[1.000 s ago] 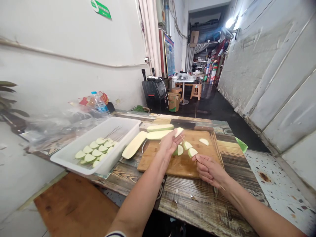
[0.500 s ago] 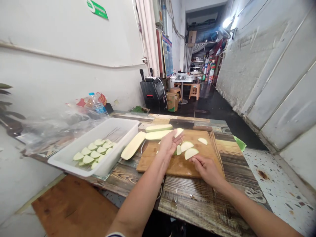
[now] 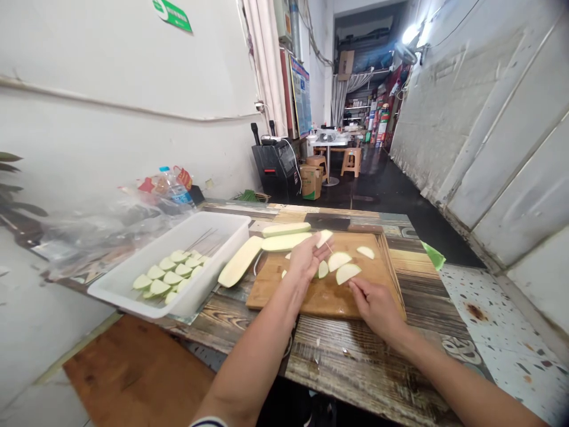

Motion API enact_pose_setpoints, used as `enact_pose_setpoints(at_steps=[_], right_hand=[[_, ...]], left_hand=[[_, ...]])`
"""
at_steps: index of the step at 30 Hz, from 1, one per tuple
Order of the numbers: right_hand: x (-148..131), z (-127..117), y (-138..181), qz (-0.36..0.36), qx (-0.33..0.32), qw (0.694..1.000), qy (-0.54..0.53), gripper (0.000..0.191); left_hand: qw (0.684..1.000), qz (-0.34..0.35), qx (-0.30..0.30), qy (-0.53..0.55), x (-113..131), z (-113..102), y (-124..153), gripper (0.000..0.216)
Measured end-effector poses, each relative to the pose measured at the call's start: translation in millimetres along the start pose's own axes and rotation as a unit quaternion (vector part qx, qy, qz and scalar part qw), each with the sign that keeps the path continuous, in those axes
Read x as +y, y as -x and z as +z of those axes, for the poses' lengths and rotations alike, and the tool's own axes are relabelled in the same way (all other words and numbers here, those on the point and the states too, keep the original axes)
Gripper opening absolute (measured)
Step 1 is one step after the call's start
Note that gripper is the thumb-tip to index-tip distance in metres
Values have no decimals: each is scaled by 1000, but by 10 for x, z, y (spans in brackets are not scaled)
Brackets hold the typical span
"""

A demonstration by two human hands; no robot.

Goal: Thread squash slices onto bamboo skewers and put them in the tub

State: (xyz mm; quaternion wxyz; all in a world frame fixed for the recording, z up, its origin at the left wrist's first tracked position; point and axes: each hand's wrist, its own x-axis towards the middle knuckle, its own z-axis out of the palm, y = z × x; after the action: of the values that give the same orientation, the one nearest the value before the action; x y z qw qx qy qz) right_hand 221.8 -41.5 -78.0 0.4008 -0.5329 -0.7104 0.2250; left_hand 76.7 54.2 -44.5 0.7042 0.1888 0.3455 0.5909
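A half-round pale slice with green skin, which looks like zucchini (image 3: 325, 238), is between the thumb and fingers of my left hand (image 3: 307, 256). A thin skewer shows just below it. Two more slices (image 3: 348, 273) are in line on the skewer, and my right hand (image 3: 371, 299) pinches its near end, mostly hidden by the fingers. Loose slices (image 3: 365, 252) lie on the wooden cutting board (image 3: 288, 290), some partly behind my left hand. Several bare skewers (image 3: 391, 273) run along the board's right edge.
Left of the board, a white plastic tub (image 3: 237, 228) holds several skewered slices and bare sticks. Long halved zucchini (image 3: 240, 261) lie between tub and board. Plastic bags (image 3: 98, 222) and a water bottle (image 3: 175, 187) are beyond the tub.
My right hand and the slices on the skewer have shifted slightly right and up. The left hand keeps its slice almost in the same place.
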Motion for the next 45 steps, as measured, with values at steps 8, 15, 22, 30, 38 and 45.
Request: enact_pose_setpoints(at_steps=[8, 15, 22, 30, 38, 45], right_hand=[[-9, 17, 0, 44, -36, 993, -108, 26], [-69, -34, -88, 189, -94, 916, -342, 32], [-23, -57, -73, 2, 7, 1000, 17, 30], [83, -11, -44, -53, 21, 986, 155, 33], [95, -68, -111, -33, 18, 996, 83, 30], [164, -242, -165, -1, 137, 988, 67, 29]], left_hand=[[1000, -1, -14, -2, -37, -34, -50, 9], [999, 1, -16, -30, -105, 20, -7, 10], [1000, 11, 1, -27, -132, 78, 55, 6], [999, -3, -1, -34, -186, 68, 42, 7], [997, 0, -12, -80, -133, 166, 154, 6], [941, 226, 30, -249, 273, 0, 170, 17]])
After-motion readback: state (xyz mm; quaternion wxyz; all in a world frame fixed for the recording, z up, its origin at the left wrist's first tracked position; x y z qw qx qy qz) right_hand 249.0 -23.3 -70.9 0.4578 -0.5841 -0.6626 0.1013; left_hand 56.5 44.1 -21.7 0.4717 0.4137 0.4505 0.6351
